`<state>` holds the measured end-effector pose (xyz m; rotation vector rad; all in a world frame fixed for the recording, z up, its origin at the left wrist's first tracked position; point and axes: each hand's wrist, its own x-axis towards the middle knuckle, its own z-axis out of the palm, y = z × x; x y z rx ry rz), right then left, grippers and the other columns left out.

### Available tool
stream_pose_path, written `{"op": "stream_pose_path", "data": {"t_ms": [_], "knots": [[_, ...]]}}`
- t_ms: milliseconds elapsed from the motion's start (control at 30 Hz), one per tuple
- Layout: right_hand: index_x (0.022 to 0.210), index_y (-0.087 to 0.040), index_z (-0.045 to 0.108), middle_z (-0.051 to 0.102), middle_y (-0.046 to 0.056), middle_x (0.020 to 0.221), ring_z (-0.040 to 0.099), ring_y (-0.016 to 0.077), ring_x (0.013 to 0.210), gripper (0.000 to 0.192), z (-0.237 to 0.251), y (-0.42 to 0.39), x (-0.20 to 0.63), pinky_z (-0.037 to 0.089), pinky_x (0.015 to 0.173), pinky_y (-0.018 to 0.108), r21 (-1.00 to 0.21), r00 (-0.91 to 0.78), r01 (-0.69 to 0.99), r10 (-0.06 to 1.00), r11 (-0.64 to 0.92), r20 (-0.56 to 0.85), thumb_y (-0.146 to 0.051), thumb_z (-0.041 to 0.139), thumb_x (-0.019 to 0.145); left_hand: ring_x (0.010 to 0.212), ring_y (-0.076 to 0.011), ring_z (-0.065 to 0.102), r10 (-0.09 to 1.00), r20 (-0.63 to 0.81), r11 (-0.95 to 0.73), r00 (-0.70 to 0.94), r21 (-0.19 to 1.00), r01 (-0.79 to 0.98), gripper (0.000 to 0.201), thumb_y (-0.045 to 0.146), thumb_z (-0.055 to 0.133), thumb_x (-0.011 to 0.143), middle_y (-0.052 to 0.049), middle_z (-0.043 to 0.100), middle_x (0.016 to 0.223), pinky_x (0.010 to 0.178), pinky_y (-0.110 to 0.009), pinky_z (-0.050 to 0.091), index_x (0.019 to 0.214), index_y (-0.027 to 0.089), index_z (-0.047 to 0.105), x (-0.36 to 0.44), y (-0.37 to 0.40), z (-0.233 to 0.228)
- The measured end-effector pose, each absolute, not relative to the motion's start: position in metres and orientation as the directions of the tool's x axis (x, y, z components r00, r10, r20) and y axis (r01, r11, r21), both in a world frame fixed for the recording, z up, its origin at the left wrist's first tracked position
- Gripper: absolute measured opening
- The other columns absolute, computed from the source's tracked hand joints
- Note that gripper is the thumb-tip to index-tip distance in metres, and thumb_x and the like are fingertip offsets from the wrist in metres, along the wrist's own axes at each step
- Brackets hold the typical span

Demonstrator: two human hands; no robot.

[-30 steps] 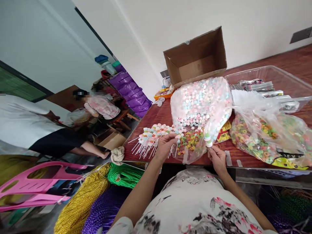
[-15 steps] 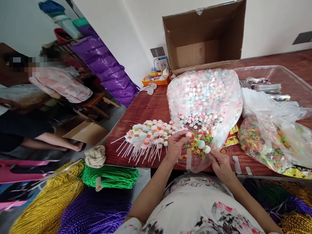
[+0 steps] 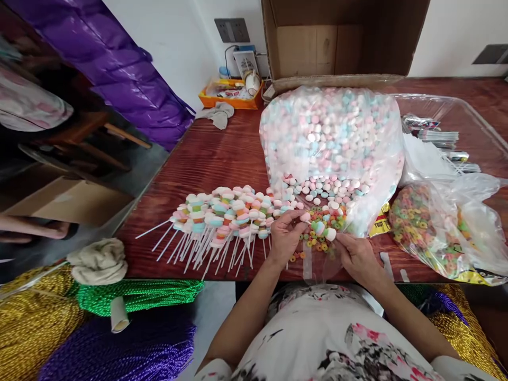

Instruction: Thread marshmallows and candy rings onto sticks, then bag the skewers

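Observation:
My left hand (image 3: 286,238) pinches a pink marshmallow (image 3: 305,217) between thumb and fingertips. My right hand (image 3: 359,256) has its fingers closed round the end of a candy skewer (image 3: 325,233), threaded with white, bluish and green pieces. Its stick is mostly hidden, and the tip points towards the pink marshmallow; I cannot tell if they touch. Below and between the hands lie loose gummy rings (image 3: 320,244). Just beyond, loose marshmallows (image 3: 331,186) spill from the mouth of a big clear bag (image 3: 329,127). Finished-looking marshmallow skewers (image 3: 226,211) are heaped left of my left hand.
On the right lie a bag of gummy rings (image 3: 424,227) and a clear plastic tray (image 3: 480,116) with packets. A cardboard box (image 3: 309,50) and an orange basket (image 3: 234,101) stand at the back. Coils of green cord (image 3: 143,293) sit below the table's front edge.
The view has shifted right and closer to the table. The skewer in my right hand has come nearer the pink marshmallow in my left. Both hands keep their hold.

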<state>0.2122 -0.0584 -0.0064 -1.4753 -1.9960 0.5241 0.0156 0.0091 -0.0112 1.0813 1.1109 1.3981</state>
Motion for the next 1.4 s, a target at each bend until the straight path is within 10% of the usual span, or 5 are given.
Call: {"op": "stream_pose_path", "data": {"t_ms": [633, 1000, 1267, 1400], "knots": [[0.084, -0.019, 0.064, 0.042, -0.003, 0.062, 0.035, 0.0118, 0.056, 0.029, -0.014, -0.065, 0.189, 0.031, 0.053, 0.025, -0.882, -0.066, 0.463, 0.996, 0.086, 0.062, -0.031, 0.044, 0.102, 0.066, -0.0104, 0.062, 0.965, -0.262, 0.220, 0.005, 0.797, -0.562, 0.029, 0.025, 0.092, 0.054, 0.000, 0.073, 0.078, 0.061, -0.023, 0.053, 0.080, 0.021, 0.081, 0.021, 0.012, -0.010], [0.076, -0.019, 0.057, 0.041, -0.003, 0.065, 0.035, 0.0116, 0.059, 0.032, -0.010, -0.074, 0.183, 0.032, 0.056, 0.025, -0.945, -0.102, 0.312, 0.993, 0.095, 0.066, -0.032, 0.045, 0.102, 0.086, -0.0198, 0.070, 0.949, 0.309, -0.300, -0.067, 0.947, 0.112, 0.019, 0.020, 0.077, 0.079, -0.004, 0.077, 0.091, 0.086, -0.036, 0.056, 0.094, 0.030, 0.081, 0.005, -0.002, -0.012], [0.071, -0.019, 0.056, 0.044, -0.003, 0.062, 0.037, 0.0118, 0.057, 0.035, -0.015, -0.068, 0.186, 0.034, 0.055, 0.025, -0.927, -0.053, 0.353, 0.992, 0.125, 0.113, -0.032, 0.044, 0.101, 0.105, -0.0240, 0.069, 0.933, 0.322, -0.351, 0.162, 0.911, 0.214, 0.034, 0.022, 0.062, 0.090, -0.011, 0.074, 0.116, 0.096, -0.038, 0.053, 0.122, 0.026, 0.072, 0.011, -0.016, -0.019], [0.074, -0.019, 0.062, 0.052, -0.001, 0.062, 0.044, 0.0126, 0.056, 0.031, -0.025, -0.060, 0.202, 0.036, 0.056, 0.026, -0.892, 0.040, 0.437, 0.988, 0.114, 0.146, -0.031, 0.047, 0.099, 0.107, -0.0274, 0.064, 0.900, 0.316, -0.434, 0.299, 0.711, 0.554, 0.041, 0.014, 0.050, 0.090, -0.014, 0.071, 0.116, 0.099, -0.043, 0.049, 0.126, 0.020, 0.067, 0.010, 0.015, -0.010]]}}
